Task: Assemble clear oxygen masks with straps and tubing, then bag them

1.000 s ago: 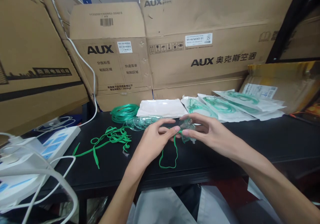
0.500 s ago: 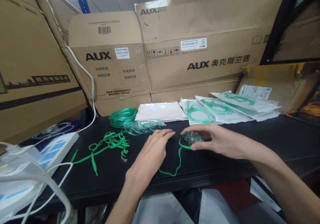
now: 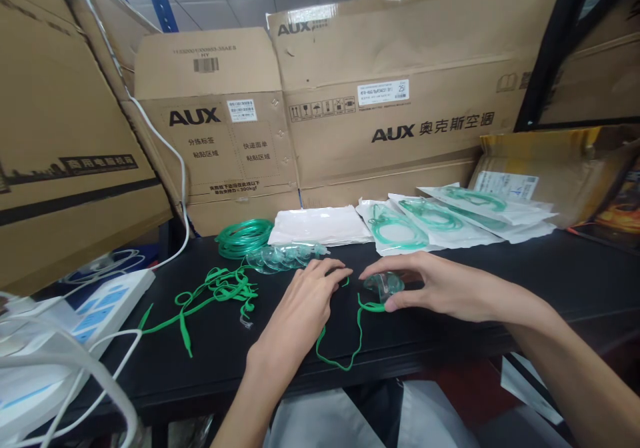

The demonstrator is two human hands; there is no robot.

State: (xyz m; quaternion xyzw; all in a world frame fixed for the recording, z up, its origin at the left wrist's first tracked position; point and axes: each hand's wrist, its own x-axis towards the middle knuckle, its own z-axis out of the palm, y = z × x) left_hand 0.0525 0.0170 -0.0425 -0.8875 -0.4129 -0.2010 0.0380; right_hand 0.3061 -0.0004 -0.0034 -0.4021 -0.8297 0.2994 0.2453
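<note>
A small clear green-tinted oxygen mask point(image 3: 384, 285) is on the black tabletop, in the grasp of my right hand point(image 3: 430, 285). The fingers curve over its far side and the thumb presses at its near edge. A thin green elastic strap point(image 3: 359, 335) runs from the mask's near edge, loops toward me and passes beneath my left hand point(image 3: 310, 295). That hand lies palm down with its fingers stretched forward. A short bit of strap shows by its index fingertip; its thumb is hidden. Left of it lies a tangle of green straps point(image 3: 230, 285).
Nested clear masks point(image 3: 285, 257) and coiled green tubing point(image 3: 244, 238) lie behind the left hand. White packets point(image 3: 320, 226) and bagged tubing sets point(image 3: 400, 228) line the back, before cardboard boxes point(image 3: 400, 115). A power strip point(image 3: 107, 308) with white cables stands at left.
My right fingers have opened slightly around the mask, so more of it shows. My left hand stays nearly in place; the view has shifted a little.
</note>
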